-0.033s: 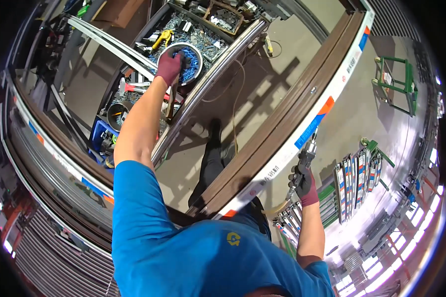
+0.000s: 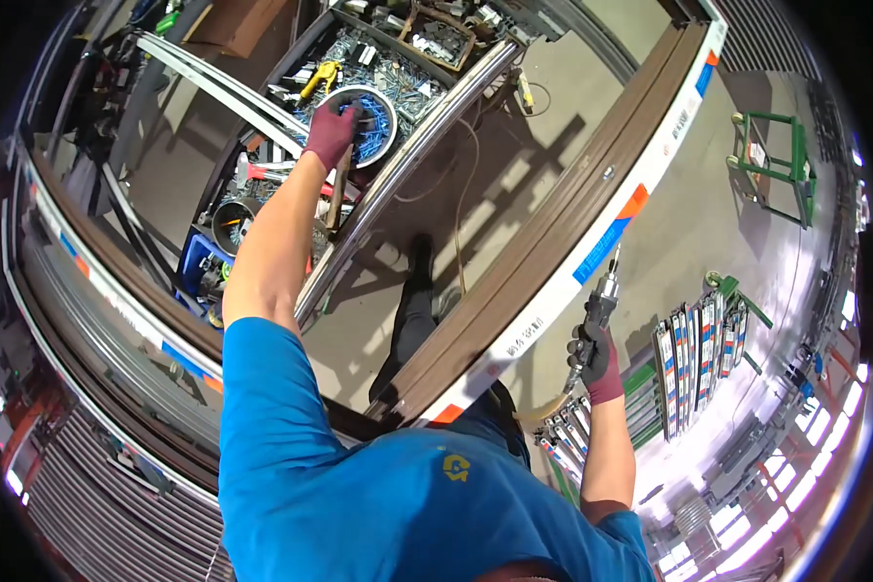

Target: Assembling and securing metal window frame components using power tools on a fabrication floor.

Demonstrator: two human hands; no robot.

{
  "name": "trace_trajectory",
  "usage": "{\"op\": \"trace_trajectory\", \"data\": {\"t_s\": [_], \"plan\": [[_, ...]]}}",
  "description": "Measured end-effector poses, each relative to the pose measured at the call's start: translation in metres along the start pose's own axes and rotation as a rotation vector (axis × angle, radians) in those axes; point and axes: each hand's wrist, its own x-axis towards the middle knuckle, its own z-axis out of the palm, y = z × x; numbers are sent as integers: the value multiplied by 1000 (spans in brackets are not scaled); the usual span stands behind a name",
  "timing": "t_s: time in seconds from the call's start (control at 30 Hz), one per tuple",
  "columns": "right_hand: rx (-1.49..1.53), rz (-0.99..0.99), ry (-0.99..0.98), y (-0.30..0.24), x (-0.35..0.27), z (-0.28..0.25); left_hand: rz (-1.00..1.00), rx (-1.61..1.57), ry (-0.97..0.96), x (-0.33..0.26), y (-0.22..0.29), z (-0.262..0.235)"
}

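nothing much had shifted between the earlier picture and this one: both arms sat in the same places and the long frame lay just as it had. on the left, the left hand, in a dark red glove, was stretched out over the cluttered tool cart, its fingers curled down onto the rim of a round bowl full of small blue-tipped screws; whether they had pinched any screw could not be told, since the glove hid the fingertips. yellow-handled pliers lay just beside the bowl among loose hardware, and a dark round can stood lower in the cart. moving right, a pale metal rail ran along the cart's edge, and past a strip of bare concrete floor the brown window frame lay diagonally, its outer face covered by white protective tape with blue and orange patches. further right, the right hand, gloved the same way, was closed around the grip of a pneumatic screwdriver, bit pointing up toward the taped edge of the frame but not touching it. racks of striped profiles stood near that hand, and a green trolley was well apart at the far right. with so little movement, the reach into the bowl seemed to be holding.
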Motion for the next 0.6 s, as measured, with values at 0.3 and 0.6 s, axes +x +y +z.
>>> {"op": "trace_trajectory", "data": {"t_s": [0.3, 0.6], "plan": [[-416, -386, -99, 5, -122, -48, 129, -240, -15, -205, 112, 57], [-632, -542, -654, 73, -262, -45, 217, -541, -106, -524, 85, 148]]}}
